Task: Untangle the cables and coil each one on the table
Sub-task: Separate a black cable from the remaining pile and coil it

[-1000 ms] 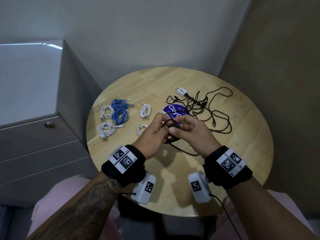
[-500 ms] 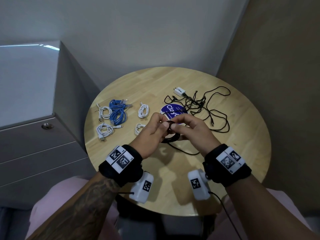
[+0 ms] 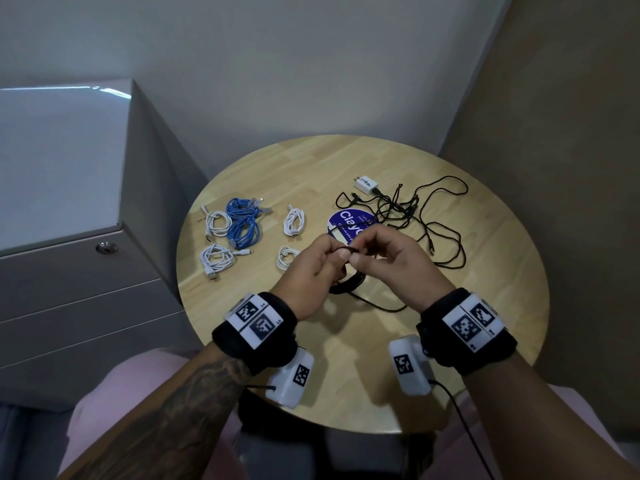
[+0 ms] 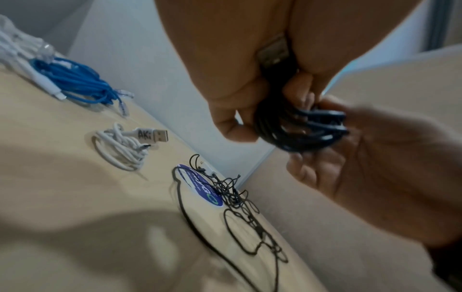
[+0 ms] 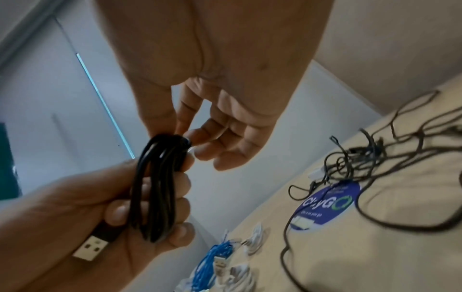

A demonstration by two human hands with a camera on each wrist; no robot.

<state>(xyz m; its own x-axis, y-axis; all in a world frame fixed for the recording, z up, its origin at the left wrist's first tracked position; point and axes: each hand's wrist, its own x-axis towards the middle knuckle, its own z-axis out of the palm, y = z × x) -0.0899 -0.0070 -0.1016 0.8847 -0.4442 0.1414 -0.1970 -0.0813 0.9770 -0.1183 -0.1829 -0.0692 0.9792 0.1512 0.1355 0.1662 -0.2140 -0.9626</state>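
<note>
Head view shows both hands raised just above the round table (image 3: 433,393), working one black cable (image 3: 349,284). Left hand (image 3: 308,271) wraps its fingers around the gathered loops, likely so the bundle cannot spring apart, its USB plug (image 5: 91,248) poking out below. Right hand (image 3: 394,261) pinches the top of the loops (image 5: 162,177), seemingly to lay the next turn. A loose tail trails onto the wood toward the black tangle (image 3: 426,216); finished white coils (image 3: 218,261) and blue coils (image 3: 242,223) lie well apart at left
</note>
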